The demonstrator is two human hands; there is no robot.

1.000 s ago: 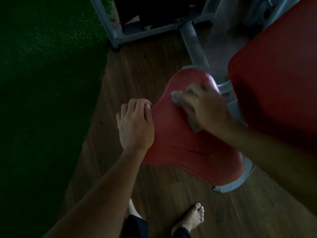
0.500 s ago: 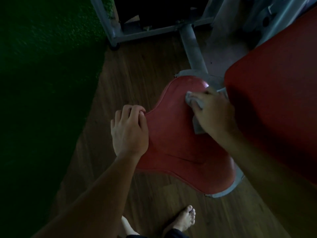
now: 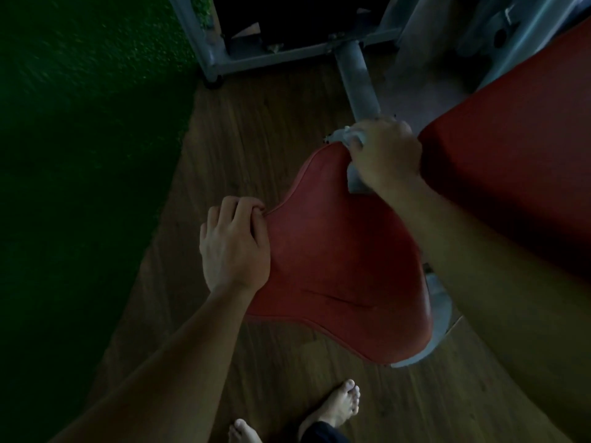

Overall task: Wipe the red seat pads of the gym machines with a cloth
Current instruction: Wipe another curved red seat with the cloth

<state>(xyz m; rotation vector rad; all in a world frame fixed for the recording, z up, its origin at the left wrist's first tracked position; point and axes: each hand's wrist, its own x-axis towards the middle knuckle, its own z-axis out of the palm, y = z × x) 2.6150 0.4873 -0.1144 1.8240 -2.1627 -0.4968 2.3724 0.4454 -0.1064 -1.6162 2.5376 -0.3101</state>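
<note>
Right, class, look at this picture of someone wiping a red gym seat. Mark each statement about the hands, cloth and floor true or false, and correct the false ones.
1. The right hand holds the cloth at the narrow far end of the seat pad. True.
2. The left hand hangs free of the seat. False: its fingers curl over the pad's left edge.
3. The floor under the seat is white tile. False: it is brown wood, with green turf to the left.
4. The person's foot is bare. True.
</note>
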